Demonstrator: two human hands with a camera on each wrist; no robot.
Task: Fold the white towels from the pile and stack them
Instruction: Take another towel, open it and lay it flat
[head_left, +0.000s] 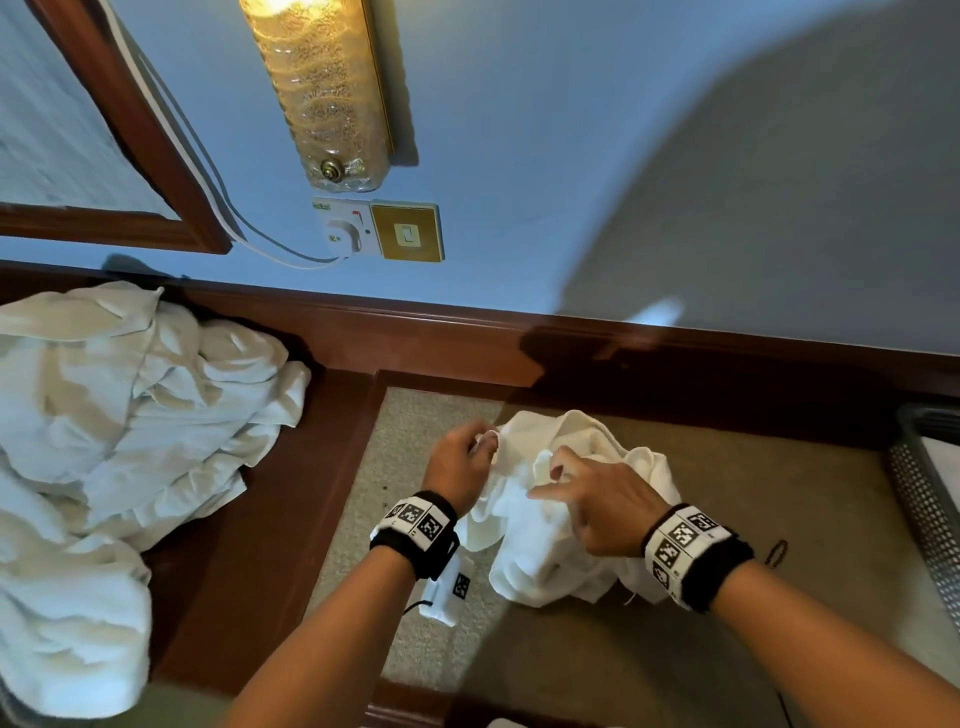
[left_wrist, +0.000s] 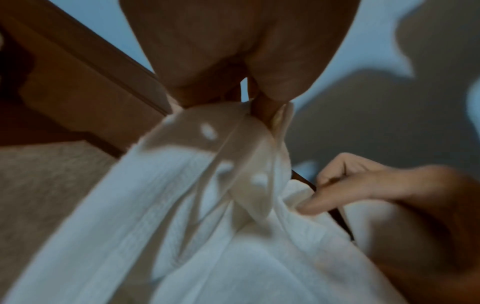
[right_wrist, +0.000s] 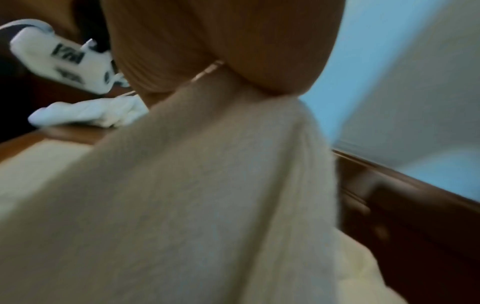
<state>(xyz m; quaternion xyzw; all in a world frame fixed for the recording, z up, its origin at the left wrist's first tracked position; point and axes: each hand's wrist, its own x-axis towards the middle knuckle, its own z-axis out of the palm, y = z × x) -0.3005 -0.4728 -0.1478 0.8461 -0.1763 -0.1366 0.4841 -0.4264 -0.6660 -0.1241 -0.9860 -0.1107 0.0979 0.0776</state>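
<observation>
A crumpled white towel (head_left: 540, 540) hangs bunched between both hands above the beige table inlay (head_left: 415, 457). My left hand (head_left: 462, 467) pinches its upper left edge; in the left wrist view the towel (left_wrist: 207, 236) drapes down from those fingers. My right hand (head_left: 592, 499) grips a fold near the towel's top middle, thumb and fingertips curled into the cloth. In the right wrist view the towel (right_wrist: 207, 195) fills the frame below the hand. The pile of white towels (head_left: 119, 441) lies at the left.
A dark wooden ledge (head_left: 519, 332) runs along the blue wall behind the table. A grey perforated basket (head_left: 924, 499) stands at the right edge. A wall lamp (head_left: 327, 88) and a switch plate (head_left: 408, 231) hang above. A small black loop (head_left: 776, 553) lies beside my right wrist.
</observation>
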